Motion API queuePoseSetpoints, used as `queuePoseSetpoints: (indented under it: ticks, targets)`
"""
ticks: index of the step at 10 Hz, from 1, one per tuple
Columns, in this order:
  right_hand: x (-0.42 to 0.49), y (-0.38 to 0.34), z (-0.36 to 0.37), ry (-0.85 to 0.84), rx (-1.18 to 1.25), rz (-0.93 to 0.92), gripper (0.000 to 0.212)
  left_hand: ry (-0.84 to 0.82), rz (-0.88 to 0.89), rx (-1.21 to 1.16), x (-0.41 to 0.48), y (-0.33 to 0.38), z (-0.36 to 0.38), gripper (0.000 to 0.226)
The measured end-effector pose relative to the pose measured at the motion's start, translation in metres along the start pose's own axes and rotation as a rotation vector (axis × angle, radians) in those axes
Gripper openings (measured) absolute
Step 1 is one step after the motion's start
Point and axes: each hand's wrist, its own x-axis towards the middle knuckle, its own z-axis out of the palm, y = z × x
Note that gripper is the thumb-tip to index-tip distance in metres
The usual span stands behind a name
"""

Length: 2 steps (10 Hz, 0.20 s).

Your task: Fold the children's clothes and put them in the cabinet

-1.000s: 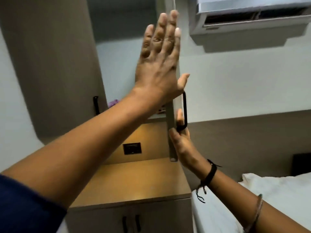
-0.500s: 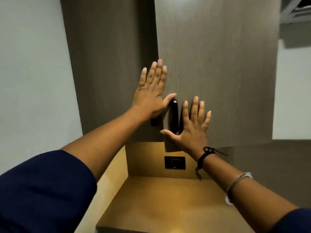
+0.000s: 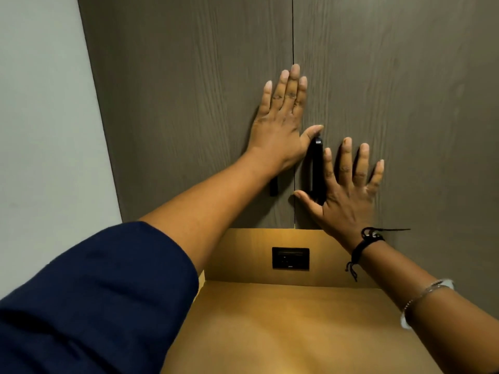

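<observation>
The upper cabinet has two grey-brown wood-grain doors, and both are closed with a thin seam between them. My left hand (image 3: 280,122) lies flat on the left door (image 3: 189,103), fingers straight and pointing up, thumb reaching across the seam. My right hand (image 3: 348,190) presses flat on the right door (image 3: 405,90) with fingers spread, just right of that door's black handle (image 3: 316,168). The left door's black handle (image 3: 273,188) is mostly hidden behind my left wrist. No clothes are in view.
Below the doors is a lit wooden niche with a black socket plate (image 3: 290,258) on its back panel and a tan countertop (image 3: 283,327). A pale wall (image 3: 40,130) runs along the left of the cabinet.
The right door has swung fully closed. My right hand left its handle and went flat on its face, and my left hand went flat on the left door. The view turned toward the cabinet.
</observation>
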Motion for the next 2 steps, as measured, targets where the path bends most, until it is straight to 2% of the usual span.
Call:
queuePoseSetpoints:
  ticks: [1,2]
  targets:
    - [0.001,0.0,-0.008,-0.031,0.028,-0.033,0.096,-0.025,0.005,-0.032,0.002,0.002,-0.008,0.085]
    - [-0.006,0.005,-0.02,-0.041,0.317,-0.003,0.088,-0.041,0.019,-0.083,-0.006,0.0,-0.014,0.085]
